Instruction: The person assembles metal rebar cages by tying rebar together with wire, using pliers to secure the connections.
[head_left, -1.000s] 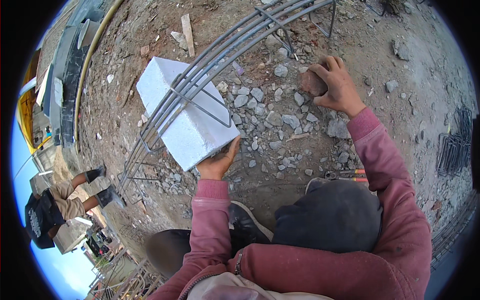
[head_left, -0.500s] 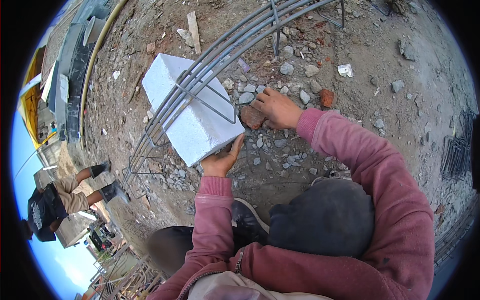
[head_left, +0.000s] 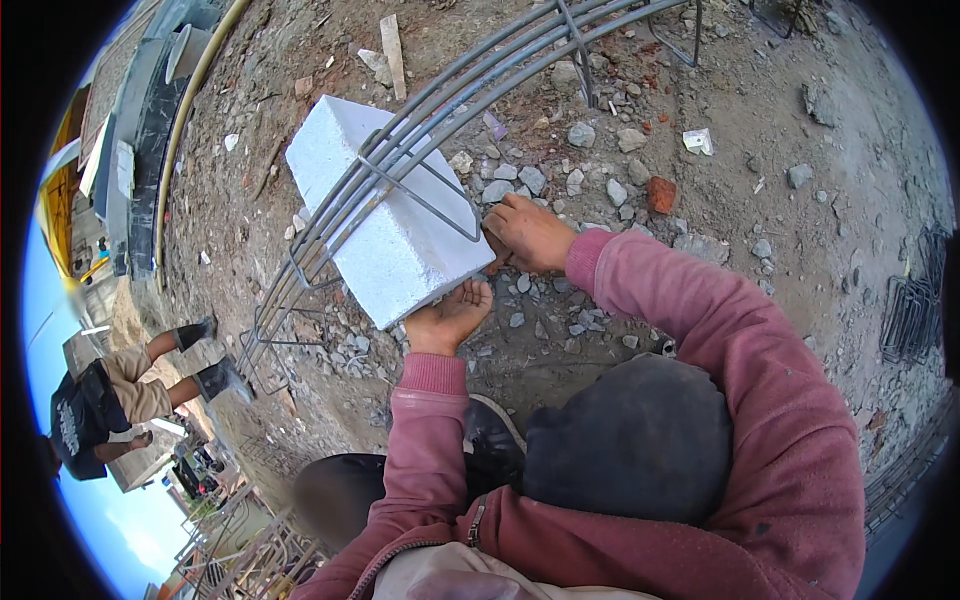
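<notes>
A white concrete block (head_left: 405,250) lies tilted beneath the long bars of a steel rebar cage (head_left: 375,170), and one bent stirrup crosses its top. My left hand (head_left: 447,318) is palm up at the block's near lower edge, fingers curled up against it. Beside the block's right end, my right hand (head_left: 530,235) is closed on a reddish brick piece (head_left: 495,258). Most of that piece is hidden by my fingers and the block's corner.
Gravel and broken stones cover the dirt around the block. A red brick fragment (head_left: 661,195) lies to the right, near a white scrap (head_left: 698,142). Bent steel stirrups (head_left: 910,315) are piled at the far right. Another person (head_left: 95,410) stands at the left.
My right hand has moved left with the brick piece, up against the block's end. My left hand's fingers have curled upward at the block's edge. The block has barely moved.
</notes>
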